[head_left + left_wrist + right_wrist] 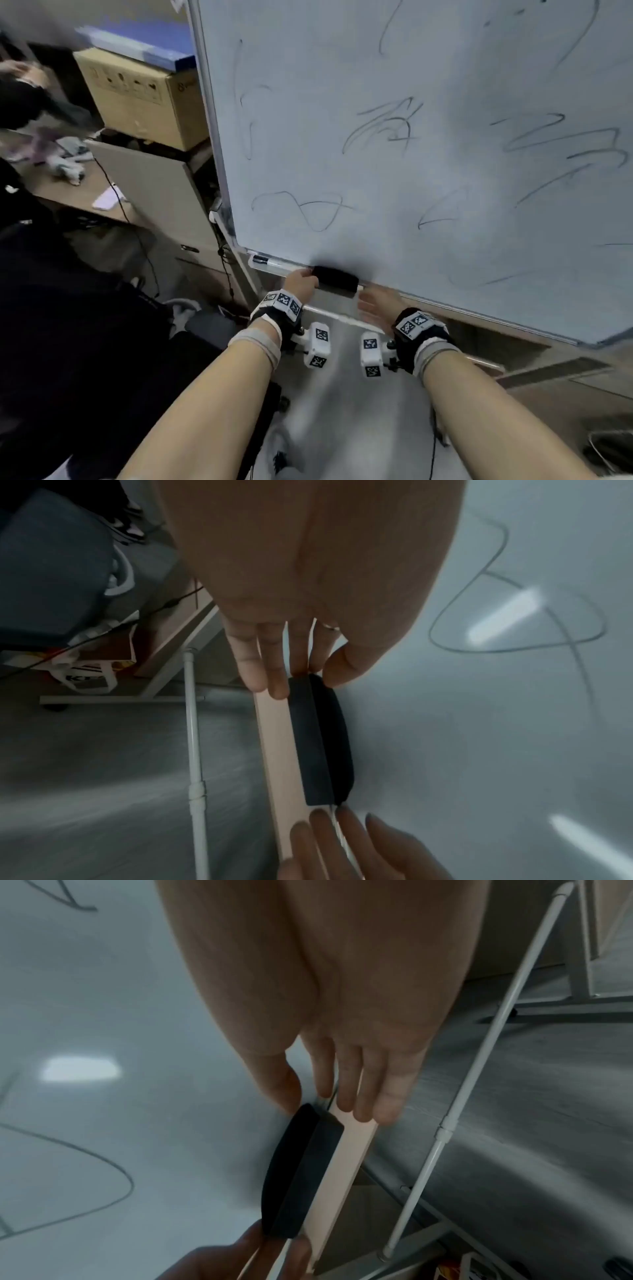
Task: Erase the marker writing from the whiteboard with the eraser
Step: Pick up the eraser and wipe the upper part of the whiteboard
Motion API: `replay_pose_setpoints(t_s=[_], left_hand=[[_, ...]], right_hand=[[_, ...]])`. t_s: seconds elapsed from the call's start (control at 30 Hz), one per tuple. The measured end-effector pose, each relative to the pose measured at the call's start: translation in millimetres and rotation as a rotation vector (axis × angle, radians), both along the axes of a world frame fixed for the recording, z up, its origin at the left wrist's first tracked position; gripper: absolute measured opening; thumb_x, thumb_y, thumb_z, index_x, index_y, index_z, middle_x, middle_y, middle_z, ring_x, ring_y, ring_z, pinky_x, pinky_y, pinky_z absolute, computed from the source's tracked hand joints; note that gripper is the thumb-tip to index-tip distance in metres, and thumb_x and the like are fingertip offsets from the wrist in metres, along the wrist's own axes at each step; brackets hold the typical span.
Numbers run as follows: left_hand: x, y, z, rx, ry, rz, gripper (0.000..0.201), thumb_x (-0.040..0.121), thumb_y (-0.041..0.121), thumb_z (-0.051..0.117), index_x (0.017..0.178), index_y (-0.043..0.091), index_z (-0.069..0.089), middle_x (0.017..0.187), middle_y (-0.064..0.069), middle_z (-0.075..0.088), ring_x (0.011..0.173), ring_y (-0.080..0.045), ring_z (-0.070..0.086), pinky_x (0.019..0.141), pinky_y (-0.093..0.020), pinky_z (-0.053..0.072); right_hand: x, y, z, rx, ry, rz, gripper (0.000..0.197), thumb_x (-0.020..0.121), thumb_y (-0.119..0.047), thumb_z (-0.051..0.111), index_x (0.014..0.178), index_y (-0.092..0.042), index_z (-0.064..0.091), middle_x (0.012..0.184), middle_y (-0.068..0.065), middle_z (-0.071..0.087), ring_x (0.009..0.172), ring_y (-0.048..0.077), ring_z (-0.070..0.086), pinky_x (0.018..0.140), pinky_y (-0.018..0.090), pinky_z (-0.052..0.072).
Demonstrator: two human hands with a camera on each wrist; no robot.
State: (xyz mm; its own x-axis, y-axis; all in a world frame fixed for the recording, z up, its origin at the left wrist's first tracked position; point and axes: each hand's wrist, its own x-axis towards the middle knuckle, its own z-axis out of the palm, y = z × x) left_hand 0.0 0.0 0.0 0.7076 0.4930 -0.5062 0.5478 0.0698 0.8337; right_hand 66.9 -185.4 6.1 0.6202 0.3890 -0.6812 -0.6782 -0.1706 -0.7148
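Observation:
The whiteboard (428,61) carries several dark marker scribbles (383,126). A black eraser (335,279) lies on the pale tray (274,266) along the board's lower edge. My left hand (310,275) is at its left end. In the left wrist view the left hand (301,680) pinches that end of the eraser (318,739), thumb on the board side and fingers (270,680) along the tray side. My right hand (368,298), blurred, is at the eraser's right end. In the right wrist view the right hand (329,1107) has straight fingers (363,1104) lying on the tray (346,1164) just short of the eraser (301,1172).
A marker (265,261) lies at the tray's left end. Left of the board stand a cardboard box (137,99) and a cabinet (161,198) with a black cable. Another person (20,99) is at far left. White stand poles (193,737) run below the tray.

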Motion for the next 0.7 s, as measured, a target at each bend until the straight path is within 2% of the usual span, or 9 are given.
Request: replay_pose_setpoints(t_s=[0.07,0.13,0.27,0.33,0.4,0.43,0.5,0.6,0.7], left_hand=[[9.3,8.8,-9.2,-0.040,0.027,-0.002,0.016,0.086,-0.002,0.053,0.091,0.007,0.065,0.060,-0.006,0.049,0.053,-0.019,0.047,0.054,-0.024,0.040],[8.8,8.8,-10.1,-0.036,0.064,-0.041,0.023,0.087,0.002,0.059,0.108,0.011,0.062,0.077,-0.010,0.059,0.060,-0.021,0.056,0.061,-0.026,0.049],[7.1,13.8,-13.5,0.043,0.058,-0.228,0.076,0.065,0.015,0.084,0.135,0.017,0.052,0.108,-0.016,0.066,0.092,-0.034,0.069,0.083,-0.038,0.056],[3.2,8.8,-10.7,0.016,0.048,-0.285,0.073,0.064,0.019,0.088,0.130,0.016,0.057,0.109,-0.015,0.069,0.085,-0.031,0.071,0.082,-0.040,0.060],[0.0,3.4,-7.1,-0.010,0.032,-0.283,0.054,0.072,0.014,0.087,0.122,0.009,0.065,0.096,-0.010,0.071,0.070,-0.021,0.068,0.072,-0.034,0.061],[-3.0,0.7,-5.2,-0.043,0.009,-0.281,0.045,0.077,0.013,0.085,0.118,0.006,0.068,0.089,-0.008,0.071,0.065,-0.017,0.066,0.068,-0.030,0.058],[-11.1,-7.5,2.2,-0.178,-0.068,-0.277,0.035,0.084,0.011,0.080,0.117,0.003,0.069,0.085,-0.007,0.069,0.065,-0.013,0.064,0.072,-0.028,0.055],[-24.6,-15.9,18.5,-0.398,-0.186,-0.178,0.031,0.091,0.007,0.071,0.120,-0.001,0.064,0.078,-0.004,0.065,0.062,-0.011,0.062,0.068,-0.022,0.055],[-37.2,-8.8,39.1,-0.397,-0.233,-0.081,0.035,0.091,0.004,0.070,0.125,0.001,0.062,0.090,-0.007,0.066,0.069,-0.014,0.064,0.070,-0.025,0.056]], right_hand=[[2.7,15.5,-7.9,-0.035,-0.030,0.013,0.015,0.099,-0.004,0.053,0.095,-0.018,0.057,0.090,0.005,0.058,0.080,0.019,0.058,0.076,0.032,0.051],[0.7,21.4,-12.2,-0.096,-0.064,-0.029,0.014,0.096,-0.002,0.059,0.106,-0.012,0.059,0.088,0.007,0.062,0.078,0.019,0.062,0.074,0.032,0.054],[1.6,20.3,-0.9,-0.158,-0.142,-0.089,0.015,0.089,0.004,0.069,0.103,0.000,0.068,0.070,0.012,0.065,0.048,0.012,0.063,0.049,0.020,0.054],[4.2,12.2,6.2,-0.139,-0.174,-0.112,0.020,0.086,0.000,0.075,0.104,0.004,0.068,0.075,0.016,0.067,0.050,0.015,0.064,0.049,0.021,0.054],[7.0,5.3,17.5,-0.087,-0.230,-0.155,0.033,0.081,-0.005,0.081,0.109,0.006,0.066,0.082,0.017,0.069,0.056,0.019,0.064,0.052,0.024,0.054],[7.2,2.9,22.8,-0.053,-0.256,-0.170,0.035,0.080,-0.007,0.083,0.110,0.001,0.065,0.087,0.015,0.071,0.061,0.018,0.065,0.057,0.025,0.054],[4.7,0.5,35.2,0.050,-0.277,-0.146,0.037,0.080,-0.008,0.083,0.110,-0.010,0.063,0.098,0.011,0.073,0.077,0.020,0.067,0.070,0.029,0.054],[-3.3,8.1,51.2,0.136,-0.355,0.071,0.044,0.079,-0.004,0.083,0.117,-0.014,0.062,0.109,0.011,0.073,0.095,0.023,0.068,0.077,0.031,0.055],[-6.8,27.4,69.6,0.095,-0.557,0.220,0.041,0.080,-0.006,0.082,0.116,-0.014,0.064,0.109,0.006,0.073,0.103,0.023,0.069,0.081,0.031,0.057]])
